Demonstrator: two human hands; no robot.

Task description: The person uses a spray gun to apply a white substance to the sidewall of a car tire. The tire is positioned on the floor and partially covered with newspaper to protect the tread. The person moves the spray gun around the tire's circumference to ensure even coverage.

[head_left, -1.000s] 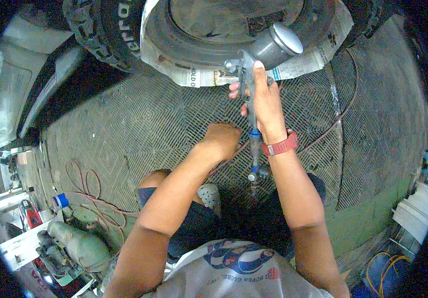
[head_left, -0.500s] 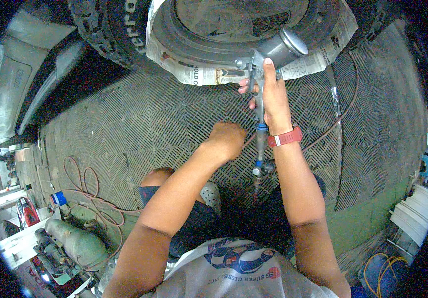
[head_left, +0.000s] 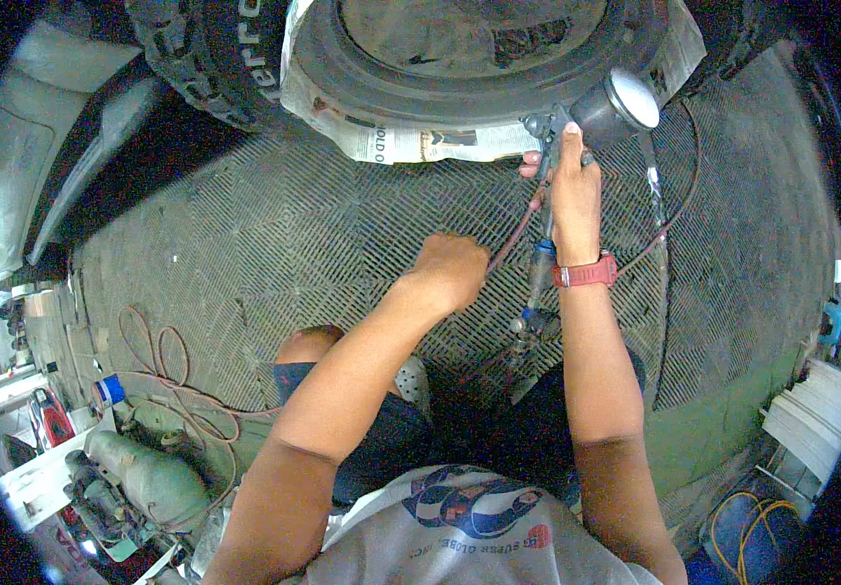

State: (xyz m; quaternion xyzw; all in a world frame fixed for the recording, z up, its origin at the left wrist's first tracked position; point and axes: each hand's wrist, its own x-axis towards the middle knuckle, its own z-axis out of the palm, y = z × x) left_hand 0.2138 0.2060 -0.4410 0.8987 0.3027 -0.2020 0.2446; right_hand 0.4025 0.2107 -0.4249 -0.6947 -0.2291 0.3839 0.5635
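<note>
My right hand (head_left: pixel 576 203) is wrapped round the handle of a metal spray gun (head_left: pixel 598 119). The gun's cup leans to the right with its shiny round end showing, beside the lower edge of a dark wheel rim (head_left: pixel 391 86). Newspaper (head_left: pixel 409 143) lines the rim's edge, and the chunky black tyre (head_left: pixel 208 63) stands behind it. My left hand (head_left: pixel 449 273) is closed in a fist on a reddish air hose (head_left: pixel 516 232), which runs up toward the gun. Fittings with blue rings hang below the gun's handle, near my right wrist.
Ribbed dark matting (head_left: pixel 274 224) covers the floor. At lower left lie a coiled hose (head_left: pixel 172 375) and a green compressor tank (head_left: pixel 152 478). A grey vehicle panel (head_left: pixel 11 166) stands at far left. A blue container with yellow cord (head_left: pixel 757 536) sits at lower right.
My right hand has moved the spray gun to the right along the rim's lower edge, tilting its cup. A longer stretch of hose shows beside my left hand, which has hardly moved.
</note>
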